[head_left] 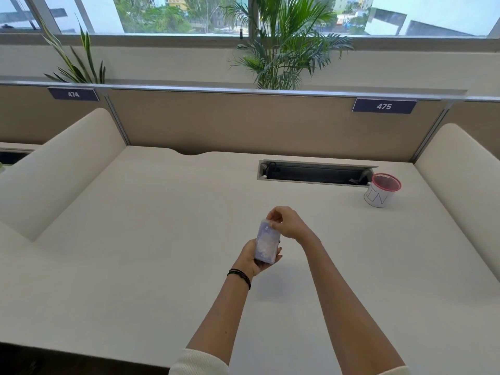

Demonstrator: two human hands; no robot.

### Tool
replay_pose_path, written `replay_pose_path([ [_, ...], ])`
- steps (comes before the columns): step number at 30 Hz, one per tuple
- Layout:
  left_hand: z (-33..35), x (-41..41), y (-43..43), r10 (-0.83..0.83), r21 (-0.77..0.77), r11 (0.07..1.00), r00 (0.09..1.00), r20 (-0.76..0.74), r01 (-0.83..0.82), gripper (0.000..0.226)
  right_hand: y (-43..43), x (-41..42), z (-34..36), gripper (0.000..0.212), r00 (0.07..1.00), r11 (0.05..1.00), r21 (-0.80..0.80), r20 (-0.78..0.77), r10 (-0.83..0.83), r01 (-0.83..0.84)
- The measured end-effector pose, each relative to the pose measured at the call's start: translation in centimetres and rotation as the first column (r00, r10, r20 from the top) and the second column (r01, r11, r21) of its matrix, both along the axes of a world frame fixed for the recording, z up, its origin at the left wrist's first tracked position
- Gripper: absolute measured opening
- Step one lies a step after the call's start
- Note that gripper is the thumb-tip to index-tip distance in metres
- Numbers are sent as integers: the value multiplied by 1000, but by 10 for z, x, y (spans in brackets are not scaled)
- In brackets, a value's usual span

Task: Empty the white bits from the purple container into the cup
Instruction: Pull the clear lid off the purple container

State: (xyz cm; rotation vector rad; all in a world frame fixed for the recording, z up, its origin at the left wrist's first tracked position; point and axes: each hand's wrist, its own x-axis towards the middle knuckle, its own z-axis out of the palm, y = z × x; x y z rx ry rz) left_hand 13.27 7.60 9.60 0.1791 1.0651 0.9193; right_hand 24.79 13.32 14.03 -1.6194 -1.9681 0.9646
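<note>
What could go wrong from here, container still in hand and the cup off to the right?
1. The right hand is working the top of the purple container in mid-air, far from the cup; if it pops open, white bits could scatter on the desk.
2. The left hand grips only the lower end, so it could slip.
3. The open cable tray beside the cup could catch stray bits.

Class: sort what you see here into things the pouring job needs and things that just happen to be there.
Needed: purple container, white bits inside it, cup, left hand, right hand.

Just there: desk, cable slot, palm plant, number signs.
</note>
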Motion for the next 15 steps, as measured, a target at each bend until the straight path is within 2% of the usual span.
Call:
replay_pose_path([
  [15,4,0,5,9,-5,1000,1000,20,-9,30,6,1,7,15,999,996,-77,-19,40,-41],
])
